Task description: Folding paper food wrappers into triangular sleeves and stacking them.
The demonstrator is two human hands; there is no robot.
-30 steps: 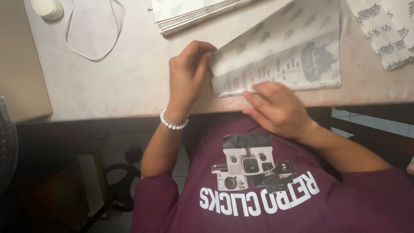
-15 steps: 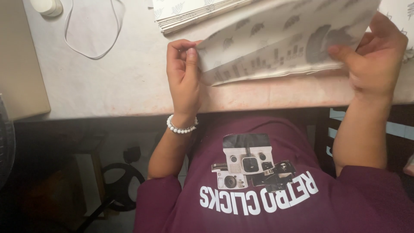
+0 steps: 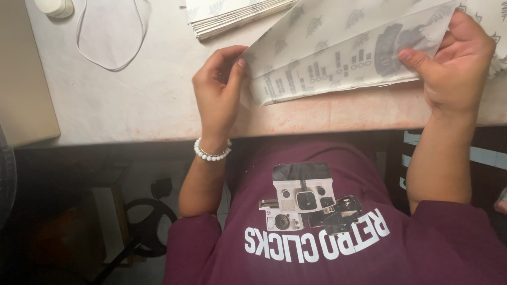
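Observation:
A folded sheet of white paper with grey leaf marks and dark print [image 3: 338, 50] lies stretched across the pale table [image 3: 142, 100]. My left hand [image 3: 219, 89], with a white bead bracelet on its wrist, pinches the sheet's left end between thumb and fingers. My right hand [image 3: 457, 63] grips the sheet's right end, thumb on top, near the frame's right edge. The paper is held taut between both hands, just above the table's near edge.
A stack of similar folded printed sheets [image 3: 232, 16] sits at the back of the table. A thin white cord loop [image 3: 111, 37] and a small white object [image 3: 53, 6] lie at the back left. A beige board [image 3: 24, 89] lies left.
My right hand has slid from the sheet's middle out to its right end and risen. The sheet has been drawn out longer and flatter. My left hand stayed on the left end.

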